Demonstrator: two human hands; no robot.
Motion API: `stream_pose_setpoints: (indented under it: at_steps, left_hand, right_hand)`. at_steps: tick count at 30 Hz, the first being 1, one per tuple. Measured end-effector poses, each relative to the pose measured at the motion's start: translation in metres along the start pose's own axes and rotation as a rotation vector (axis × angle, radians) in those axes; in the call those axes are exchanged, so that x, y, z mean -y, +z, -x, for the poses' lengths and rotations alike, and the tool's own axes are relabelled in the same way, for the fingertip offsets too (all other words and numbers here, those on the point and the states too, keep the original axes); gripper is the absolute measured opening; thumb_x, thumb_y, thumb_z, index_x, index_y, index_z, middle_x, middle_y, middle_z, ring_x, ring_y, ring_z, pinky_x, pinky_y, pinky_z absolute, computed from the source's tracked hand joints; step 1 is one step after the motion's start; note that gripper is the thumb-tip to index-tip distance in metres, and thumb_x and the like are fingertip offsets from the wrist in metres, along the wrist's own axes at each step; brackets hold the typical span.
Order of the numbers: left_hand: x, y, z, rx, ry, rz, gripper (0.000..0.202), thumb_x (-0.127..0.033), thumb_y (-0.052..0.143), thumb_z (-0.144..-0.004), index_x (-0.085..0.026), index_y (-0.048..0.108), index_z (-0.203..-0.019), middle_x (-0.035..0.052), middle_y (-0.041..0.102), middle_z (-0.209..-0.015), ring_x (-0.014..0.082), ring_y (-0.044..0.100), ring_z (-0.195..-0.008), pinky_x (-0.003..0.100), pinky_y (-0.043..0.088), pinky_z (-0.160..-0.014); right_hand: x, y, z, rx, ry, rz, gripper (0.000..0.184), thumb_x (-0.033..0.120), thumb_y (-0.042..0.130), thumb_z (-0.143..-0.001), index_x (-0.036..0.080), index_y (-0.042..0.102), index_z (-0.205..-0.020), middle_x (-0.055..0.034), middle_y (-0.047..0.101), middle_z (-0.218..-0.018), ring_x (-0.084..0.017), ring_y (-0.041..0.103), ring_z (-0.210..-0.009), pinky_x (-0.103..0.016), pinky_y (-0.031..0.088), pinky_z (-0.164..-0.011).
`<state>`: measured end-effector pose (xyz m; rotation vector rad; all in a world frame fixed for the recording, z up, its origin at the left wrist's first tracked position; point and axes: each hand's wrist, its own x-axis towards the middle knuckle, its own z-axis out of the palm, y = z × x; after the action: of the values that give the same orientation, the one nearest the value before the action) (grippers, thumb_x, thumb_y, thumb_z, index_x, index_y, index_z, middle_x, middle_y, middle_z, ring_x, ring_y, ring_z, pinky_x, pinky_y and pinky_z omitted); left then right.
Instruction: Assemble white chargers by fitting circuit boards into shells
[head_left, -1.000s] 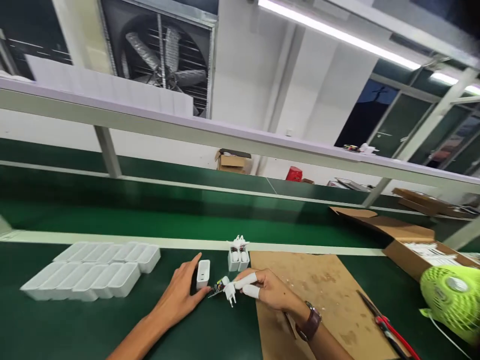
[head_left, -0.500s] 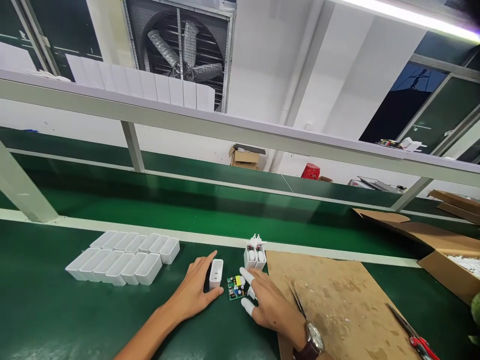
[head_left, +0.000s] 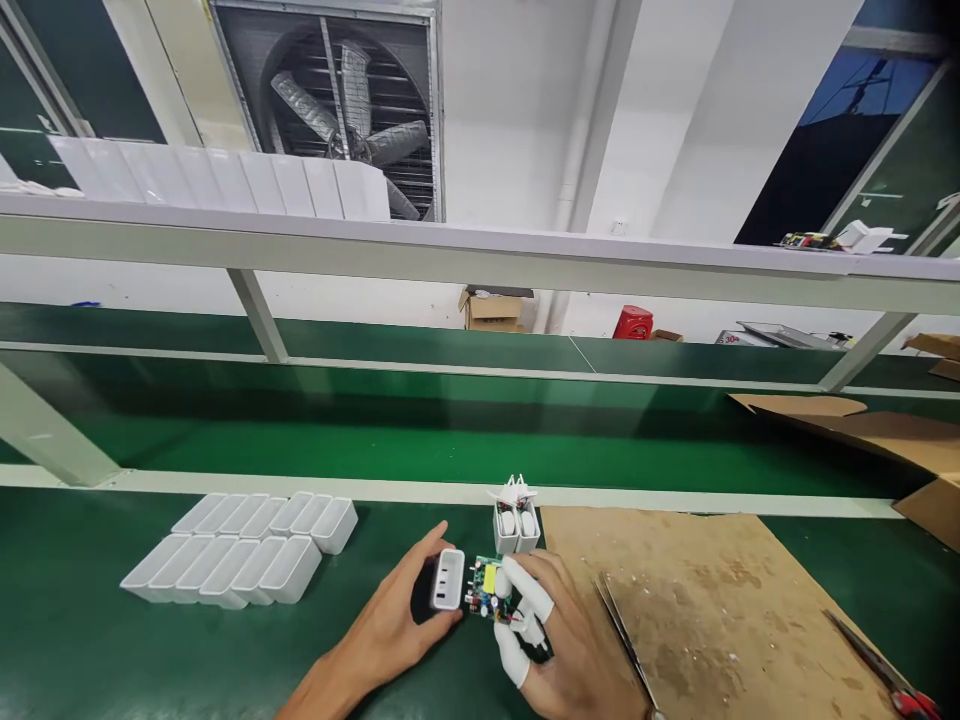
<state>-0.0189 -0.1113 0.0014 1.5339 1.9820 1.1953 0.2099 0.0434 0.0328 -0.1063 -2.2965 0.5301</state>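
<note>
My left hand [head_left: 394, 625] grips a small white charger shell [head_left: 448, 579], open end turned towards my right. My right hand [head_left: 559, 645], with white finger cots on two fingers, pinches a green circuit board [head_left: 487, 590] with a white plug piece, held right at the shell's opening. Both hands hover just above the green bench mat [head_left: 90, 650]. Two finished white chargers [head_left: 516, 520] with prongs up stand just behind my hands.
Two rows of several white shells [head_left: 240, 550] lie to the left. A brown cardboard sheet [head_left: 705, 600] with tweezers [head_left: 622, 635] lies on the right, red-handled cutters [head_left: 885, 675] at its far edge. A green conveyor belt [head_left: 450, 430] runs behind.
My left hand lifted the shell off the mat and turned its opening towards the board. My right hand picked the board up and brought it to the shell. The view shifted a little.
</note>
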Motion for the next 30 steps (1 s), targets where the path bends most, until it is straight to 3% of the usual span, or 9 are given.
stream_pose_setpoints:
  at_steps: [6, 12, 23, 30]
  left_hand:
    - [-0.014, 0.012, 0.000, -0.007, 0.217, -0.113, 0.086, -0.021, 0.062, -0.099, -0.040, 0.014, -0.167, 0.0081, 0.060, -0.151, 0.0290, 0.057, -0.141, 0.053, 0.054, -0.119]
    - [-0.008, 0.013, 0.003, -0.018, 0.219, -0.132, 0.086, -0.018, 0.061, -0.100, -0.036, 0.012, -0.168, 0.0104, 0.057, -0.154, 0.0298, 0.052, -0.146, 0.057, 0.048, -0.124]
    - [-0.017, 0.012, 0.001, -0.009, 0.290, -0.123, 0.083, -0.017, 0.059, -0.103, -0.034, 0.012, -0.168, 0.0126, 0.059, -0.151, 0.0297, 0.053, -0.143, 0.054, 0.051, -0.121]
    - [-0.019, 0.012, 0.002, -0.006, 0.280, -0.123, 0.085, -0.015, 0.058, -0.102, -0.034, 0.010, -0.169, 0.0124, 0.059, -0.152, 0.0301, 0.052, -0.142, 0.055, 0.050, -0.120]
  right_hand:
    - [0.005, 0.005, 0.002, -0.008, -0.045, 0.090, 0.068, 0.011, 0.055, -0.093, 0.015, 0.038, -0.159, -0.0173, 0.069, -0.132, -0.033, 0.065, -0.123, -0.048, 0.063, -0.100]
    - [0.010, -0.003, -0.002, 0.009, -0.069, 0.163, 0.073, 0.013, 0.057, -0.094, 0.016, 0.035, -0.163, -0.0186, 0.070, -0.130, -0.035, 0.067, -0.121, -0.049, 0.066, -0.096]
    - [0.001, 0.013, 0.013, 0.105, -0.031, 0.112, 0.082, 0.008, 0.055, -0.090, 0.011, 0.026, -0.167, -0.0199, 0.061, -0.143, -0.037, 0.057, -0.130, -0.054, 0.059, -0.107]
    - [0.004, 0.012, 0.010, 0.072, -0.032, 0.135, 0.082, 0.008, 0.056, -0.093, 0.012, 0.025, -0.169, -0.0197, 0.062, -0.142, -0.036, 0.059, -0.129, -0.052, 0.060, -0.105]
